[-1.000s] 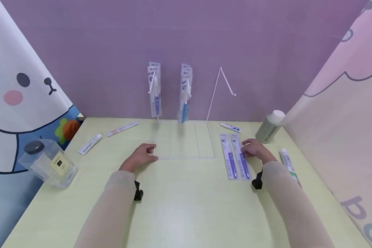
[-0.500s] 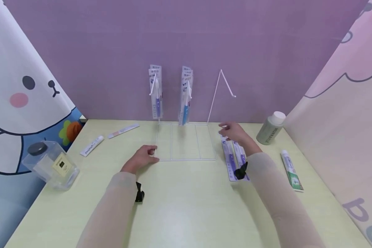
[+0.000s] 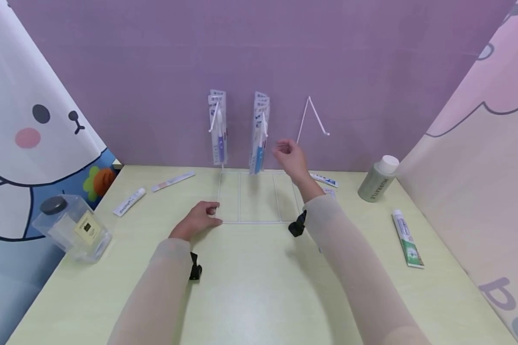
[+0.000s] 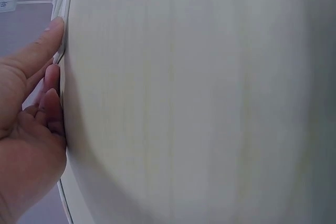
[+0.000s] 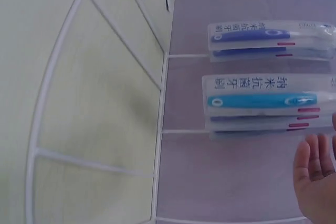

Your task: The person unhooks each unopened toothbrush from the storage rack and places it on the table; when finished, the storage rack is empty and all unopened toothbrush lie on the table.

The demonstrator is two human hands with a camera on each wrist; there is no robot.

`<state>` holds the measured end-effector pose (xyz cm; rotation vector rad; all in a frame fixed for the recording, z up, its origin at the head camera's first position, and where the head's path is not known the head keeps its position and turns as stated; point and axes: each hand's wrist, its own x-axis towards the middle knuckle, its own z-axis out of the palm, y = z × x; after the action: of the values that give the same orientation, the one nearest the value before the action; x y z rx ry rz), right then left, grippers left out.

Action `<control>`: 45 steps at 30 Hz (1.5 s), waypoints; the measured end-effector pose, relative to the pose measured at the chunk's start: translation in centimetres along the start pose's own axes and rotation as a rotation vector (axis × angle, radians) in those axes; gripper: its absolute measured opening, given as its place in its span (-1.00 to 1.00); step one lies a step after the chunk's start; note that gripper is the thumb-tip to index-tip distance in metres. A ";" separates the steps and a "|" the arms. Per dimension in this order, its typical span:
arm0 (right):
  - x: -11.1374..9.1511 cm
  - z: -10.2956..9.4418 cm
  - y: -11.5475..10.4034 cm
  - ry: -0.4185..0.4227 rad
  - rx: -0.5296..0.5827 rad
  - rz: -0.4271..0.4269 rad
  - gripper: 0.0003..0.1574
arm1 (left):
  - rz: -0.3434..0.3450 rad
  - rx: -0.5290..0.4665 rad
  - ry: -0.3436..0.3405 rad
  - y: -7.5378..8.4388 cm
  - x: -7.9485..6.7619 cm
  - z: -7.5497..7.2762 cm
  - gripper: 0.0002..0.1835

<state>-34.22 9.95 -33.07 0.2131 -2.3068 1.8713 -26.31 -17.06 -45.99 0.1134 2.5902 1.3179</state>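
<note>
A white wire display rack [image 3: 254, 223] stands on the table. Packaged toothbrushes hang from its left hook [image 3: 218, 143] and middle hook, where a blue-handled toothbrush [image 5: 262, 100] is in front. The right hook [image 3: 318, 116] is bare. My left hand [image 3: 196, 220] holds the base's front left corner, thumb and finger at the wire. My right hand [image 3: 293, 162] is raised just right of the middle toothbrushes, fingers loosely bent, nothing in them; the right wrist view shows the fingers [image 5: 313, 156] just short of the packs. My right forearm mostly hides the packaged toothbrushes [image 3: 329, 192] on the table.
At right are a grey-green bottle [image 3: 378, 179], a green-and-white toothpaste tube [image 3: 407, 239] and a small tube [image 3: 324, 180]. At left lie a white tube [image 3: 129, 202], a flat slim pack [image 3: 173, 181] and a clear bottle [image 3: 75, 230]. A purple wall rises behind.
My right hand has left the packaged toothbrushes on the table and moved left and up to the middle hook's packs. My left hand stays at the rack's corner.
</note>
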 end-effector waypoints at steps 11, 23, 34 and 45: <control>1.4 2.4 -1.8 0.093 0.004 -0.091 -0.53 | 0.018 0.003 0.001 0.2 0.3 -0.1 -0.34; 2.0 3.8 -2.3 0.173 -0.001 -0.088 -0.57 | 0.007 0.019 0.009 0.0 0.0 0.0 -0.35; 1.6 3.1 -2.5 0.124 -0.103 -0.170 -0.76 | -0.009 0.000 0.011 0.2 -0.1 0.1 -0.35; 1.2 0.8 -3.7 0.060 -0.113 -0.257 -0.56 | -0.009 0.007 0.015 0.3 -0.2 0.0 -0.35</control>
<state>-34.66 8.45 -29.45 0.4117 -2.2162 1.5983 -26.11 -16.90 -45.74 0.0935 2.6048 1.3112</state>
